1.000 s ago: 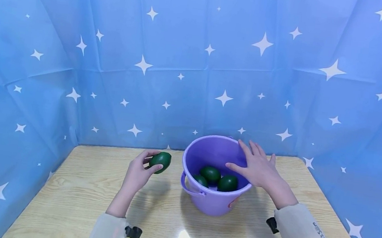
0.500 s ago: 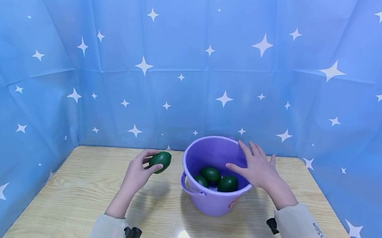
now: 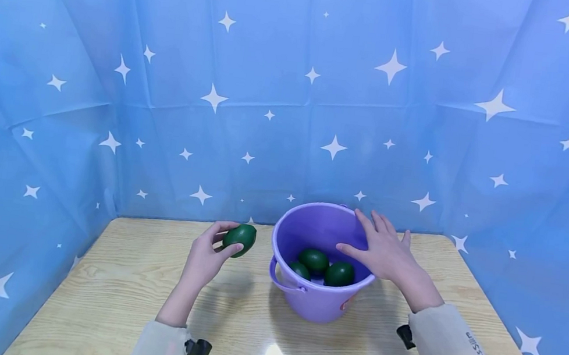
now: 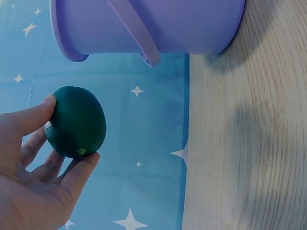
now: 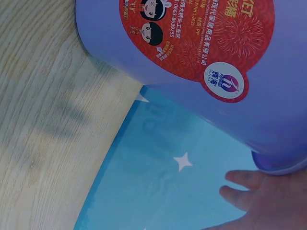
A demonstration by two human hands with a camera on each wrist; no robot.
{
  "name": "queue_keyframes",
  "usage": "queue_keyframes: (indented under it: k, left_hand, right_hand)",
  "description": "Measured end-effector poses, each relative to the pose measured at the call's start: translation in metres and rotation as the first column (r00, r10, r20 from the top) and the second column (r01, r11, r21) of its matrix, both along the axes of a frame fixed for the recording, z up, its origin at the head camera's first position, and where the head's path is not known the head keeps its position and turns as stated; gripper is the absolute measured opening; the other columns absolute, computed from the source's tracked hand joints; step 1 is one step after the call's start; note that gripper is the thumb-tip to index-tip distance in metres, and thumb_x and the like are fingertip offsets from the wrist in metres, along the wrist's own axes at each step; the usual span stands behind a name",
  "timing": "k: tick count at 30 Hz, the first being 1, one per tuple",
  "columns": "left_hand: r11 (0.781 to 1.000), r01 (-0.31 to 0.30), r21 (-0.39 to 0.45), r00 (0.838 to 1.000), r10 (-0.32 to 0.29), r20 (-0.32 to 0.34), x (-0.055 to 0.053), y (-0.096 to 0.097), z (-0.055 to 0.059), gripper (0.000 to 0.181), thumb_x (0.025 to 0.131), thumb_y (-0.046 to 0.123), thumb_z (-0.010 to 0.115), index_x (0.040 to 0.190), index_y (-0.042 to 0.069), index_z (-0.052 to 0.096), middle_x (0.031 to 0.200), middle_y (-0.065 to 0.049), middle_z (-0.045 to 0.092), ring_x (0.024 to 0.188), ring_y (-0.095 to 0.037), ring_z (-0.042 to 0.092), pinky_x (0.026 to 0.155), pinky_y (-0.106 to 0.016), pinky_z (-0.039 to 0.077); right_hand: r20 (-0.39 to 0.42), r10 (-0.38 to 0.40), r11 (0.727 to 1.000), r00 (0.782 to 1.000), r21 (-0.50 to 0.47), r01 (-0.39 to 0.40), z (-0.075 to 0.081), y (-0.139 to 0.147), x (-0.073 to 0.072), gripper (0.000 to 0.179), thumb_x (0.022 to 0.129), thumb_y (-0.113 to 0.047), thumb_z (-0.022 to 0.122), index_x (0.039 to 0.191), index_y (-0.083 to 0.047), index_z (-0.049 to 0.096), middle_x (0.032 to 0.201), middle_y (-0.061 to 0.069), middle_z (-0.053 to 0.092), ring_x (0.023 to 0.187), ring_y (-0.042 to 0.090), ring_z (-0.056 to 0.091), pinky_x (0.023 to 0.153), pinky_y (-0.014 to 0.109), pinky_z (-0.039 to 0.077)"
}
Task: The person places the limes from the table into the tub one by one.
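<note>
In my left hand I hold a smooth, dark green avocado, gripped between the thumb and fingers above the table, left of a purple bucket. A pale stem spot marks the held avocado in the left wrist view. Three more avocados lie at the bottom of the bucket. My right hand is at the bucket's right rim, fingers spread and the thumb reaching over the opening. The right wrist view shows part of that hand beside the rim; most fingers are out of view there.
A light wood-grain table carries the bucket. The bucket's purple handle hangs on its left side, and a red label is on its right. Blue star-printed cloth hangs behind the table and at both sides.
The left hand has raised the avocado by a tiny amount. The right hand, the bucket and the avocados inside it have not visibly moved.
</note>
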State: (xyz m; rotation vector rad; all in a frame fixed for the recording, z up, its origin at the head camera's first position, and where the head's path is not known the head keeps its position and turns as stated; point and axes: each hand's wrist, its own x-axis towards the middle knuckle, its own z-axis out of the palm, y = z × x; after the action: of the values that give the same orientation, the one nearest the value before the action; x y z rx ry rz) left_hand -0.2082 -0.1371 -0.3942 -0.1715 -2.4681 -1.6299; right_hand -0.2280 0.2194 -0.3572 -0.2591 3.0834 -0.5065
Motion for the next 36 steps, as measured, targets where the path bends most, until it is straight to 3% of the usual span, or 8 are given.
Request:
queue_keyframes:
  k: [36]
  left_hand:
    - [0.999,0.035,0.035,0.998,-0.034,-0.049,0.009,0.008,0.015,0.042,0.090,0.013,0.074,0.129,0.010,0.061,0.136,-0.013,0.061,0.130,-0.036,0.057,0.101,-0.047,0.055]
  right_hand:
    - [-0.006,0.003,1.000,1.000,-0.010,-0.003,-0.001,0.000,0.001,0.102,0.086,-0.078,0.050,0.160,-0.016,0.017,0.164,0.028,0.014,0.150,0.052,0.010,0.107,0.086,0.001]
